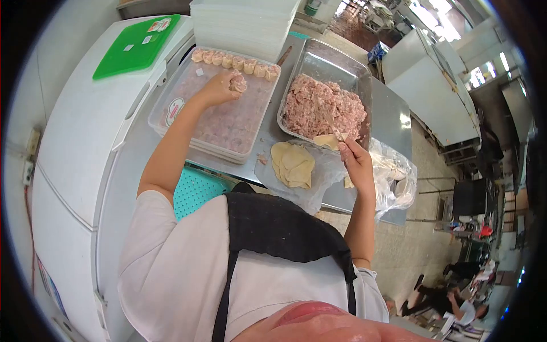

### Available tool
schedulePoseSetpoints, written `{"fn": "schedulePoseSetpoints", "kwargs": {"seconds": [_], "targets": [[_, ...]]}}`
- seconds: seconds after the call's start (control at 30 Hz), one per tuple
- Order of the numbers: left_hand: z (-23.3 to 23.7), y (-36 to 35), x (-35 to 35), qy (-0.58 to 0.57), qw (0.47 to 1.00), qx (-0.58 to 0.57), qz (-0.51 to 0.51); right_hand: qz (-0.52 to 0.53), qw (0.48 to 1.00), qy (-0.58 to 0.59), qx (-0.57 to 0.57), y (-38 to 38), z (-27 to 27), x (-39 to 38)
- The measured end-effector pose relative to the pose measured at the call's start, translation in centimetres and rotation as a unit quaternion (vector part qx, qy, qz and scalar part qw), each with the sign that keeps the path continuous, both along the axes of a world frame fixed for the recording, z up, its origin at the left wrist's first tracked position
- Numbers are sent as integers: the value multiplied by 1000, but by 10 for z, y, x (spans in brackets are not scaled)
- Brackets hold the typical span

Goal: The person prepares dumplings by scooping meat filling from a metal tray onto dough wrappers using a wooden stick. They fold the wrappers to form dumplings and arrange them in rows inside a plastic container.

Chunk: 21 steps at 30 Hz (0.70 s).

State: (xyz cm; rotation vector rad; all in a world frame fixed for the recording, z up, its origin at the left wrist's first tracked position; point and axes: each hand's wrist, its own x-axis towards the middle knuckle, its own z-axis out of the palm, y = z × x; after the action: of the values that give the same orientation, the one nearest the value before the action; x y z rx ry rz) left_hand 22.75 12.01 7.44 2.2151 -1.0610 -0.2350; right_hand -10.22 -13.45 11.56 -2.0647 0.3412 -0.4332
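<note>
Nearest the lens hung a black apron (273, 228) over a white shirt. Left hand (219, 88), fingers curled shut around a folded dumpling (238, 84), was held over the clear plastic tray (171, 108), just below the row of finished dumplings (236, 61) along its far edge. Right hand (356, 159) pinched a thin spatula (329, 117) whose tip reached into the minced filling (325, 108) in the metal pan (347, 65); a wrapper (329, 141) lay at its fingertips. Stacked wrappers (293, 165) rested on a plastic bag (393, 176) between both arms.
</note>
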Motion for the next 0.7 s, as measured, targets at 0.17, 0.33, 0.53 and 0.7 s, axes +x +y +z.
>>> {"fn": "schedulePoseSetpoints", "kwargs": {"seconds": [0.17, 0.33, 0.53, 0.7], "targets": [[-13, -52, 0, -76, 994, -75, 29, -36, 999, 3, 38, 3, -1, -17], [-33, -95, 15, -62, 998, -29, -10, -77, 994, 22, 76, -5, 2, -36], [-36, -107, 12, -56, 998, -18, -11, -55, 997, 20, 52, -26, -9, -49], [12, -80, -46, -211, 977, -27, -3, -30, 998, 38, 50, -59, -8, -50]]}}
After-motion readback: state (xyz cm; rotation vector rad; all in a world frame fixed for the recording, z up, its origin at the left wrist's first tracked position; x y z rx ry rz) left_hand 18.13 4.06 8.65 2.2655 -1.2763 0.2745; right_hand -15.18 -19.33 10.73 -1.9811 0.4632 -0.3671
